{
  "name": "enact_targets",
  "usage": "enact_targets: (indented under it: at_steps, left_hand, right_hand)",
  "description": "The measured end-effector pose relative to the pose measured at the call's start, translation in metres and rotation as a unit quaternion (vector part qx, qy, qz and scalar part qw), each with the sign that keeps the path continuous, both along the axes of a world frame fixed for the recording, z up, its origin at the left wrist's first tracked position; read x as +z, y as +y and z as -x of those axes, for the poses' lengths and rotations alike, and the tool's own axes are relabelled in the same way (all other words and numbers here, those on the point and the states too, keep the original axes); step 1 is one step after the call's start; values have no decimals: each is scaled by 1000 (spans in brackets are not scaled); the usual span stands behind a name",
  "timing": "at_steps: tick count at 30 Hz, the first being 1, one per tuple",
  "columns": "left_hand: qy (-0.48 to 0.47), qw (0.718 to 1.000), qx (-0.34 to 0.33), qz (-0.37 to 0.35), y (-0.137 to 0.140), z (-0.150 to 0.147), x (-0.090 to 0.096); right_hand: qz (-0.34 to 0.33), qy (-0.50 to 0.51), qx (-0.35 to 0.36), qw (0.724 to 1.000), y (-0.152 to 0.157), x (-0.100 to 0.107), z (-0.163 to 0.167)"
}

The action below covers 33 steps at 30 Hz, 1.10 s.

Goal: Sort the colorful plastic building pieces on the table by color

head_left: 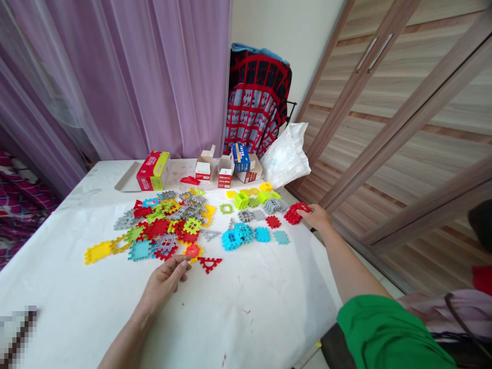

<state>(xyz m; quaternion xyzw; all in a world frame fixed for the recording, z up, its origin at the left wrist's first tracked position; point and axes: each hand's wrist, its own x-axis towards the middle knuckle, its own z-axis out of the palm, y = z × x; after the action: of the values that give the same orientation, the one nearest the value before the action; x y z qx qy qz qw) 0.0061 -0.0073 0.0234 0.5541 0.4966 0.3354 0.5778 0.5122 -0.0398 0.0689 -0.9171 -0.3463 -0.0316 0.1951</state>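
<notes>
My right hand [318, 219] is at the table's right edge, thumb and fingers closed on a stack of red interlocking tiles [295, 213]. My left hand [167, 282] is low over the near side of the mixed pile, its fingers curled and thumb against the index finger. Its fingertips meet the edge of a red round piece [193, 250] lying on yellow; whether they grip it is hidden. Just right of them lies a red triangular tile [209, 264]. Blue tiles [238, 236], grey tiles [273, 206] and a single red tile [273, 221] lie between the hands, grouped by colour.
A mixed pile of tiles [159, 225] covers the left middle of the white table [230, 318]. Behind stand a red and yellow box [154, 170], small open cartons [225, 171], a blue box [241, 157] and a white plastic bag [286, 156]. Wooden wardrobe doors [384, 128] rise at right.
</notes>
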Motion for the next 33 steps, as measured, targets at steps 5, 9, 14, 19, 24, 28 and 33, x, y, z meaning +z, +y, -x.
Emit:
enact_targets:
  at_steps: [5,9,14,19,24,28,33]
  left_hand:
    - [2,1000,1,-4,-1,-1,1]
    - [-3,1000,3,-4,0,-1,0]
    - [-2,1000,1,-2,0,-1,-1]
    - [0,1000,-3,-7,0,-1,-2]
    - [-7,1000,7,-4,0,0,-3]
    - [-4,1000,5,-5,-1,0,-2]
    - [-14,1000,2,-2,-1,-1,-2]
  right_hand:
    - [9,3,13,1000,5,-2,-1]
    - [24,16,22,999,8,-4,-2]
    - [21,23,37,999,5,0,0]
    - [-52,-62,88,993,0,4,39]
    - [-93,-2,385,918,5,-1,119]
    - [-13,35,559,828,18,1,158]
    - [83,53,584,806,40,13,166]
